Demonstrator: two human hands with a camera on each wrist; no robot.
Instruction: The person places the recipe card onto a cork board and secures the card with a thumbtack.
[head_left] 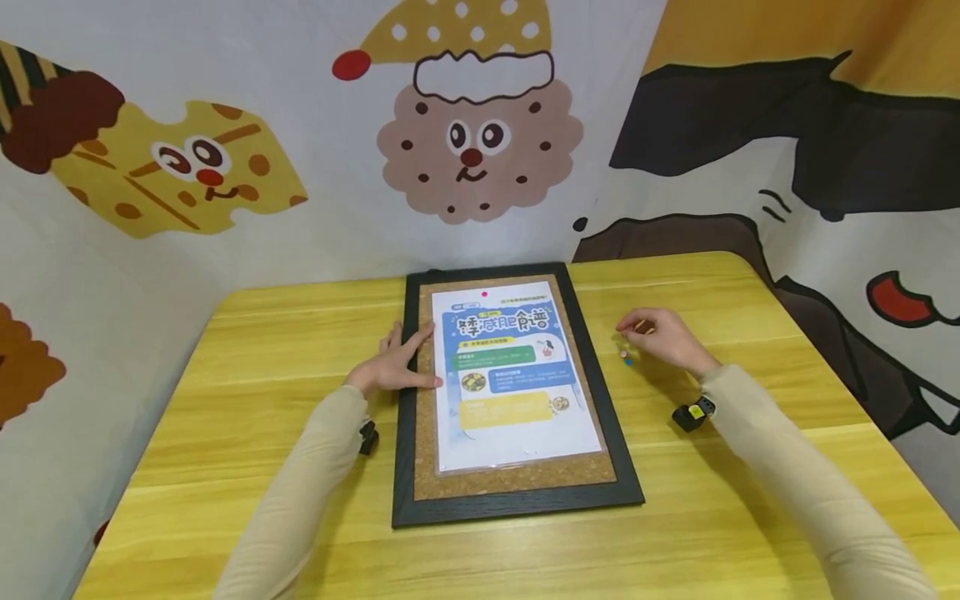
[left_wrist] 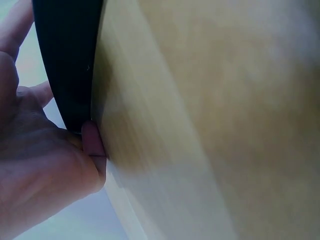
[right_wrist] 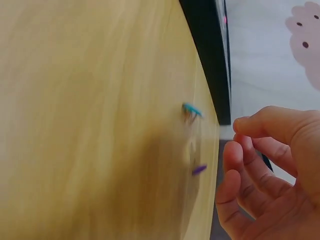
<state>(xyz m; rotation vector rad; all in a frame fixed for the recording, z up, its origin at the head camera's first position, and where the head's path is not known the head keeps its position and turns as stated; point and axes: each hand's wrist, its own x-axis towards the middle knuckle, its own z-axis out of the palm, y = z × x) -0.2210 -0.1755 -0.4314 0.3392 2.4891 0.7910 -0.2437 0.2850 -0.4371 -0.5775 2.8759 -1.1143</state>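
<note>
A corkboard (head_left: 427, 487) with a black wooden frame lies on the table, and a blue-and-white printed poster (head_left: 517, 437) covers most of it. One pink pushpin (head_left: 484, 294) is in the poster's top edge. My left hand (head_left: 393, 365) rests across the left frame bar, its thumb and a finger spread onto the poster's left edge. Right of the board, my right hand (head_left: 660, 335) hovers above the table with thumb and index fingertips together; whether a small thing is between them cannot be seen. Beneath it lie a teal pushpin (right_wrist: 191, 109) and a purple pushpin (right_wrist: 199, 170).
The yellow wood-grain table (head_left: 262, 400) extends around the board on both sides and in front. Behind it hangs a cloth (head_left: 315, 242) printed with cartoon figures, close to the frame's far edge.
</note>
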